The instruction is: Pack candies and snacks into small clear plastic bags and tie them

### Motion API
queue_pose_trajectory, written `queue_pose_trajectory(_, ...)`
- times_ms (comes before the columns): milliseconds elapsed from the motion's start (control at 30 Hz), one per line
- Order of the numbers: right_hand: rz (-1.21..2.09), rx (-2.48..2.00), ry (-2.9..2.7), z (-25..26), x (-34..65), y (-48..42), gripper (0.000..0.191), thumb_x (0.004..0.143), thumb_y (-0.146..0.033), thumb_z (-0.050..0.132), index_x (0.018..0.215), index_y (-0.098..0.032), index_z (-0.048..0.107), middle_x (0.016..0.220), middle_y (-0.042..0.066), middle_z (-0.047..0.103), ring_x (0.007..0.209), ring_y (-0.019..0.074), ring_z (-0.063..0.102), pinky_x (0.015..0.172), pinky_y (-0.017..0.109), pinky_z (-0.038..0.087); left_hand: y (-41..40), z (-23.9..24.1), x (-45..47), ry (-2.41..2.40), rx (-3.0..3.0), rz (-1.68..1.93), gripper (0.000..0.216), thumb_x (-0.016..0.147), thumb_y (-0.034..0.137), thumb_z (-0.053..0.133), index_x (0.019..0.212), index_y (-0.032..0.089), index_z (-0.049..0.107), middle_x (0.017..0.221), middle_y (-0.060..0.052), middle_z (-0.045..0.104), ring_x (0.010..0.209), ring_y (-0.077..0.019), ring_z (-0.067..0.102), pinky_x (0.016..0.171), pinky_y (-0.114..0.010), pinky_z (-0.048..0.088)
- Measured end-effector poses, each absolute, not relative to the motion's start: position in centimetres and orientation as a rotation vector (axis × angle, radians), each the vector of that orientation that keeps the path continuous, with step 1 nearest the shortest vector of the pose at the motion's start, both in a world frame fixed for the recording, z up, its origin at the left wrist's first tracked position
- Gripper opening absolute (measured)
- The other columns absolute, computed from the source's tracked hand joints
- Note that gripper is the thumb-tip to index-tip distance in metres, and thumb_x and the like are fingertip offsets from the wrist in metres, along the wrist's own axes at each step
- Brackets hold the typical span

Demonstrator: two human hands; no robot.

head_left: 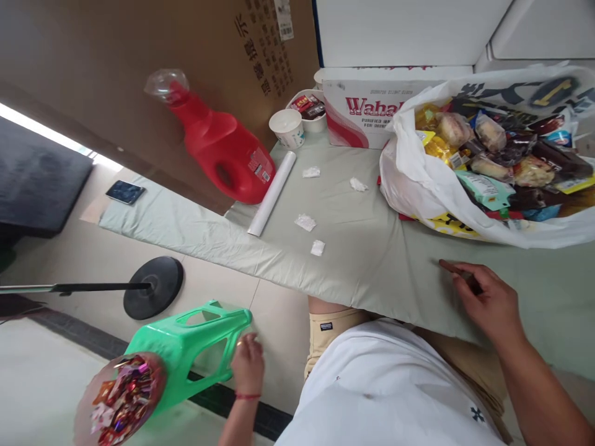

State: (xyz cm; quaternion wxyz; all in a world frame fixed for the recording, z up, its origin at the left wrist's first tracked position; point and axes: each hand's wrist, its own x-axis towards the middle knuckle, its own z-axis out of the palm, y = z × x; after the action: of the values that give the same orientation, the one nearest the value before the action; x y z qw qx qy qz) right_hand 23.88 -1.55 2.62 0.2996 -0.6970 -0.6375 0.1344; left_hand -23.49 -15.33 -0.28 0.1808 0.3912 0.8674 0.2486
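My right hand (pixel 490 303) is closed around a short, thin brown stick (pixel 450 267), its tip pointing left just above the cloth-covered table (pixel 372 266). The rest of the stick is hidden in my fingers. Low on the left, my left hand (pixel 248 365), with a red band at the wrist, is slightly blurred. Its fingers are curled beside the legs of a green plastic stool (pixel 186 334); what they hold, if anything, I cannot make out. Several small crumpled white pieces (pixel 305 222) lie on the cloth, near a white paper roll (pixel 274 192).
A white bag (pixel 404 192) full of packaged snacks stands at the right. Behind are a Wahaha carton (pixel 357 118), paper cups (pixel 287 127) and a red jug (pixel 227 148). A bowl of wrapped sweets (pixel 160 375), a phone (pixel 125 192) and a black round base (pixel 155 288) are left.
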Motion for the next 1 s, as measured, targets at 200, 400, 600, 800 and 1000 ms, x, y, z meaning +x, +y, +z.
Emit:
queue_pose_trajectory(200, 0.398, -1.667, -1.81, 1.3, 22.4, 1.8, 0.024, 0.096, -0.036, 0.057, 0.109, -0.023, 0.071, 0.102, 0.006, 0.074, 0.067, 0.0165, 0.063, 0.068, 0.032, 0.054, -4.7, 0.1, -13.6, 1.799, 1.763, 1.252, 0.017, 0.097, 0.023, 0.046, 0.1, 0.026, 0.063, 0.106, -0.009, 0.068, 0.095, -0.0227, 0.067, 0.085, -0.04, 0.057)
queue_pose_trajectory(400, 0.262, -1.541, -1.828, -0.5, 21.9, 3.2, 0.022, 0.098, -0.03, 0.055, 0.111, -0.021, 0.07, 0.104, 0.008, 0.074, 0.089, 0.022, 0.071, 0.075, 0.035, 0.057, 6.2, 4.6, -12.2, 2.176, 1.951, 1.018, 0.018, 0.09, 0.023, 0.053, 0.104, 0.017, 0.062, 0.121, -0.018, 0.057, 0.123, -0.0315, 0.057, 0.108, -0.05, 0.046)
queue_pose_trajectory(600, 0.265, -1.599, -1.729, -1.0, 22.7, 3.0, 0.021, 0.098, -0.032, 0.057, 0.11, -0.022, 0.071, 0.103, 0.007, 0.075, 0.077, 0.0187, 0.069, 0.069, 0.033, 0.057, 6.2, 1.5, -12.8, 2.358, 1.85, 0.386, 0.037, 0.091, 0.048, 0.061, 0.111, 0.018, 0.063, 0.111, -0.016, 0.061, 0.102, -0.0335, 0.064, 0.087, -0.045, 0.052)
queue_pose_trajectory(800, 0.323, -1.517, -1.827, -0.9, 22.7, 3.3, 0.022, 0.099, -0.033, 0.056, 0.112, -0.024, 0.071, 0.107, 0.008, 0.075, 0.092, 0.0224, 0.072, 0.076, 0.035, 0.058, 5.6, 0.9, -10.7, 2.018, 1.737, 0.801, 0.012, 0.092, 0.022, 0.045, 0.094, 0.022, 0.057, 0.096, -0.006, 0.067, 0.09, -0.0209, 0.066, 0.085, -0.034, 0.052)
queue_pose_trajectory(1000, 0.331, -1.575, -1.767, -0.8, 22.8, 3.5, 0.022, 0.096, -0.037, 0.059, 0.108, -0.023, 0.072, 0.1, 0.006, 0.075, 0.072, 0.0189, 0.067, 0.07, 0.035, 0.057, 13.2, 3.6, -7.1, 1.706, 2.04, 0.756, 0.017, 0.093, 0.023, 0.048, 0.098, 0.019, 0.064, 0.106, -0.008, 0.065, 0.101, -0.0213, 0.064, 0.093, -0.036, 0.051)
